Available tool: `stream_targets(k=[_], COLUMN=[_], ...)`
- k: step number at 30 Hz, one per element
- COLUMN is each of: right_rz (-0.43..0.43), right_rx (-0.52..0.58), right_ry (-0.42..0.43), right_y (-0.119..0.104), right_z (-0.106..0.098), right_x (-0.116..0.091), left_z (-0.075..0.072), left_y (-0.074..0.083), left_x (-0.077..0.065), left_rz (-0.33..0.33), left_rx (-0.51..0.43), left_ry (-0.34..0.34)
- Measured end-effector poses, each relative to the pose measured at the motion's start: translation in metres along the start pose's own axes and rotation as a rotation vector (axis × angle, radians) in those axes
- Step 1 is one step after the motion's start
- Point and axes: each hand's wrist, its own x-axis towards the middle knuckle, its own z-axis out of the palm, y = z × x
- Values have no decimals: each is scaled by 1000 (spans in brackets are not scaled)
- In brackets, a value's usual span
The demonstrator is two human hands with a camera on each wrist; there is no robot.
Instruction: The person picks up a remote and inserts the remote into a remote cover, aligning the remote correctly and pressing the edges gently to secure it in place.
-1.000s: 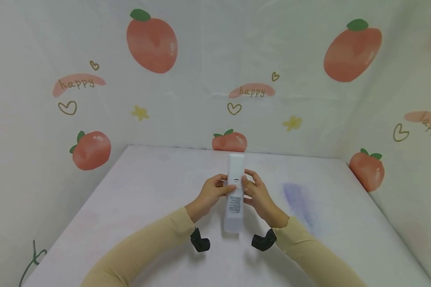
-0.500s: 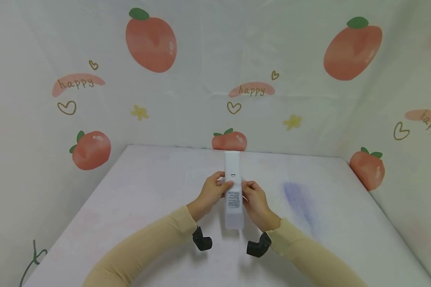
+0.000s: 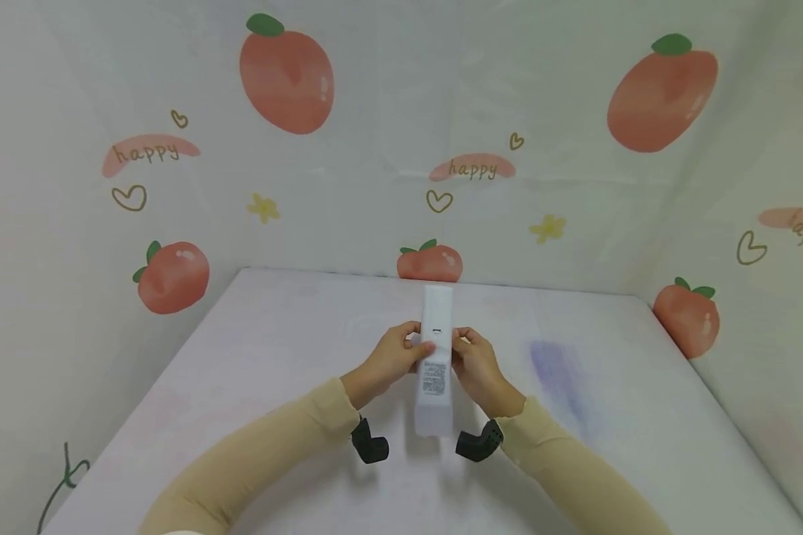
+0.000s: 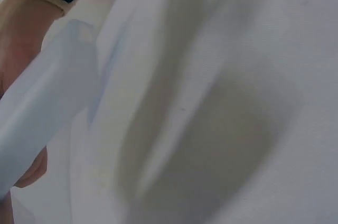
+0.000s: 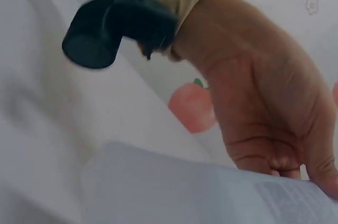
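Note:
Between both hands is a long white box-shaped device (image 3: 436, 312) with a small dark slot in its face. A grey printed label (image 3: 434, 378) sits below the slot, and the near end looks translucent. From the left side my left hand (image 3: 389, 358) grips it, thumb laid over the face and fingers behind. My right hand (image 3: 479, 371) pinches its right edge with curled fingers. In the right wrist view, the right hand's (image 5: 259, 92) thumb is at the edge of the device (image 5: 174, 192) and the other fingertips are hidden behind it. The left wrist view shows the device's (image 4: 47, 92) translucent end.
The pale table (image 3: 294, 312) has a purple smear (image 3: 558, 379) right of the hands. A white curtain (image 3: 375, 111) printed with peaches stands behind it. Black wrist cameras (image 3: 369, 441) hang under both sleeves, and a green cord (image 3: 67, 475) is at far left.
The right thumb has left the device's face, and the right fingers have drawn in to its edge. The device dips slightly toward me after rising; the left hand keeps its grip.

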Motion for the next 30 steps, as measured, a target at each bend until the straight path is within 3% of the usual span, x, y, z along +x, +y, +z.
stream_targets(k=[6,13,19,22,25,30], right_rz=[-4,-10,6,8,7,-15], right_rx=[-18,-144,-116,-125,-131,-160], right_ry=[-107,-167,-113,-109,-134,-171], right_y=[7,2,-9,-12,-12,-10], right_z=[-7,-10,-15,-19,-21,-23], right_x=[-11,-11,-7,-7,-7,-8], left_z=[-1,-4,-4,-3,-1,2], left_y=[-8,-10,-15,-20,-22,-21], left_x=[-3,-7,-2,1,1,1], left_rz=[73,140,51,22,24,37], left_rx=[-23,-8,-120,-170,-201,-225], left_ry=[37,10,101,85,64,101])
